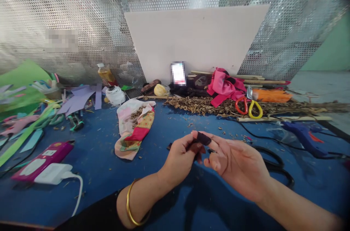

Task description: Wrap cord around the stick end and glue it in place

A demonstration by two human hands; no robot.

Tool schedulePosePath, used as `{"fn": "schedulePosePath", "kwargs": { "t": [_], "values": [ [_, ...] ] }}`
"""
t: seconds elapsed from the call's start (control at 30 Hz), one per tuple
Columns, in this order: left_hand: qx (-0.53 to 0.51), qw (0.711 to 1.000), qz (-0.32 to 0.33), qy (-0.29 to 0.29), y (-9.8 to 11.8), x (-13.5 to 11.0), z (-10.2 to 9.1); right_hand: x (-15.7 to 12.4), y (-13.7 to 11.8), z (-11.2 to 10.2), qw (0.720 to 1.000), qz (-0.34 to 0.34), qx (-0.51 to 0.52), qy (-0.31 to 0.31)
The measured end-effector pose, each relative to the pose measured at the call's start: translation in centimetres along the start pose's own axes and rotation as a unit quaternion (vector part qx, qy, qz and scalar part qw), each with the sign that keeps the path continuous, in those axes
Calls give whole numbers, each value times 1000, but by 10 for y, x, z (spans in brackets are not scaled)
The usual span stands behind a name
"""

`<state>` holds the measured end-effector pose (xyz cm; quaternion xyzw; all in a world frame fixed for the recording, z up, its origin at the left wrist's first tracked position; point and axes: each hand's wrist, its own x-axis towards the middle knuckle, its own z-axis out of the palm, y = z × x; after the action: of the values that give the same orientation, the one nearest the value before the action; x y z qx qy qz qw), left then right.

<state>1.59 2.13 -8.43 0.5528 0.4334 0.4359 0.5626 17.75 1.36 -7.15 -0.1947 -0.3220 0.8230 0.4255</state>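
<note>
1. Centrally, the left hand (176,158), a gold bangle (128,202) on its wrist, pinches a dark strip (203,138) between thumb and fingers.
2. The strip lies across a finger of the right hand (240,165), above the blue tabletop (98,143). The right palm is turned upward, with the thumb bent inward; whether its fingers grip the strip cannot be told.
3. Left of the hands: a patchwork cloth piece (140,132) bearing dry brown fragments (136,115).
4. Just beside the right hand: black looped handles (279,159), partly hidden.
5. Beyond: dried stems (191,108) and scissors (255,109) with red and yellow handles.
6. Far right: a blue glue gun (303,138).
</note>
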Motion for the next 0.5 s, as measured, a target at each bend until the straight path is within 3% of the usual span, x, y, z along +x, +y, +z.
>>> {"fn": "schedulePosePath", "kwargs": {
  "t": [0.2, 0.5],
  "values": [
    [126, 990, 53, 24, 0, -3, -4, -1, 0, 2, 998, 11, 66, -6],
    [108, 991, 35, 64, 4, -3, -6, -4, 7, 6, 998, 8, 47, -36]
  ]
}}
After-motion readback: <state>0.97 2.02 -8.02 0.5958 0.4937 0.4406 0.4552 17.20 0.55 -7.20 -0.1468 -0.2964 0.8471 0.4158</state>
